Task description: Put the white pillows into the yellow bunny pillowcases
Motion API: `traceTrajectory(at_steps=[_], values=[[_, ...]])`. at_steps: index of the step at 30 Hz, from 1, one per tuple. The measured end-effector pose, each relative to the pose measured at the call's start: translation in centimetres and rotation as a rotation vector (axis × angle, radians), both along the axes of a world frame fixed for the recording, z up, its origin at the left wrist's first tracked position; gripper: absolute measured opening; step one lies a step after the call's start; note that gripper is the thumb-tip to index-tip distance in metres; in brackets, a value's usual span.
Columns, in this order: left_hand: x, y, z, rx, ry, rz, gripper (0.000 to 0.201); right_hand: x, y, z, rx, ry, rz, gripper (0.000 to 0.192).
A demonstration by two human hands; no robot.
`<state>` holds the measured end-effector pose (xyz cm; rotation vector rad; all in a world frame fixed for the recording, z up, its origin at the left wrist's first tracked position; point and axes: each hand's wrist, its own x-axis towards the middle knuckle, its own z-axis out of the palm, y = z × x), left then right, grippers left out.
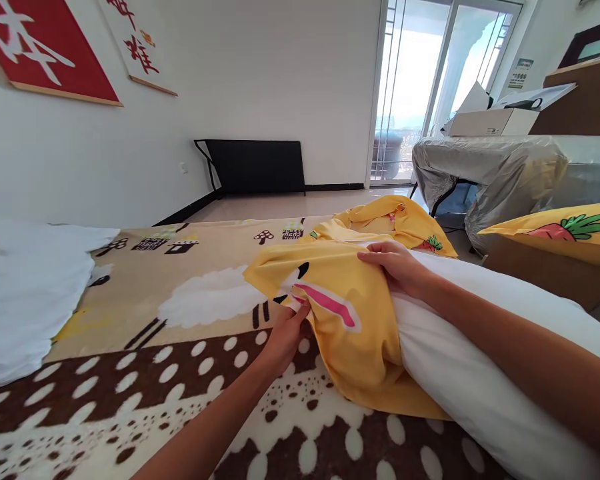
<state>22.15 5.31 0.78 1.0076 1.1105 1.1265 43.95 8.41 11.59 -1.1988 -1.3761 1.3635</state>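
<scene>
A: What do the hands have hold of?

B: A yellow cotton pillowcase printed with a white-and-pink rabbit ear (pixel 340 300), drawn partway over a plump white pillow (pixel 480 360). The left hand (pixel 286 333) pinches the loose lower fold of the case, fingers closed on the cloth near the pink print. The right hand (pixel 397 265) lies on top, fingers curled and gripping the cloth where it bunches over the pillow's end.

A: And where does it all lie?

B: On the bed, over a fleecy blanket patterned in brown and cream with white dots and a cloud shape (pixel 180 333). The pillow runs from the lower right toward the middle; the case covers its far end, wrinkled and slack, its open edge trailing onto the blanket.

A: Anything else close by?

B: A soft white quilt (pixel 25 293) heaped at the left edge, well apart from the hands. To the right, a second yellow pillow printed with a carrot (pixel 560 230). Behind it, a piece of furniture wrapped in glossy grey plastic sheeting (pixel 495 173), with a flat white cardboard box (pixel 490 122) on top.
</scene>
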Motion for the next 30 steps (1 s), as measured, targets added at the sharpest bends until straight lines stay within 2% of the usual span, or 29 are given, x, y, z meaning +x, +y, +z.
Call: traceTrajectory(at_steps=[2, 5, 8, 10, 15, 17, 20, 23, 25, 27, 29, 30], values=[[1.0, -0.2, 1.3, 0.066, 0.017, 0.085, 0.043, 0.3, 0.3, -0.4, 0.002, 0.023, -0.037, 0.029], [1.8, -0.6, 4.1, 0.177, 0.065, 0.166, 0.045, 0.1, 0.5, -0.8, 0.007, -0.017, -0.11, 0.026], [2.4, -1.0, 6.0, 0.285, 0.104, 0.146, 0.043, 0.2, 0.7, -0.8, -0.011, -0.061, -0.147, 0.026], [3.0, -1.4, 5.4, 0.327, 0.178, 0.071, 0.041, 0.6, 0.9, -0.5, -0.013, -0.018, -0.181, 0.025], [3.2, -3.7, 0.3, 0.293, 0.483, -0.244, 0.033, 0.9, 1.3, 0.3, -0.023, 0.114, -0.263, 0.019], [3.0, -4.6, -0.2, 0.274, 0.506, -0.283, 0.03, 0.4, 1.3, 0.0, -0.042, 0.029, -0.228, 0.021], [2.8, -4.9, 1.7, 0.214, 0.349, -0.256, 0.035, -0.4, 1.3, -0.9, -0.021, -0.233, -0.157, 0.025], [3.0, -4.1, 3.5, 0.206, 0.245, -0.269, 0.039, 0.0, 1.1, -1.2, 0.156, -0.532, -0.172, 0.025], [2.8, -3.6, 3.7, 0.257, 0.385, -0.338, 0.035, 0.8, 1.0, -1.1, 0.259, -0.658, -0.206, 0.025], [2.1, -3.5, 3.6, 0.287, 0.597, -0.46, 0.032, 1.5, 0.7, -0.8, 0.288, -0.737, -0.197, 0.025], [0.8, -3.9, 4.4, 0.312, 0.755, -0.667, 0.032, 1.8, 0.4, -0.4, 0.256, -0.821, -0.131, 0.025], [-0.1, -4.3, 5.3, 0.339, 0.806, -0.764, 0.033, 1.8, 0.2, -0.3, 0.229, -0.869, -0.084, 0.025]])
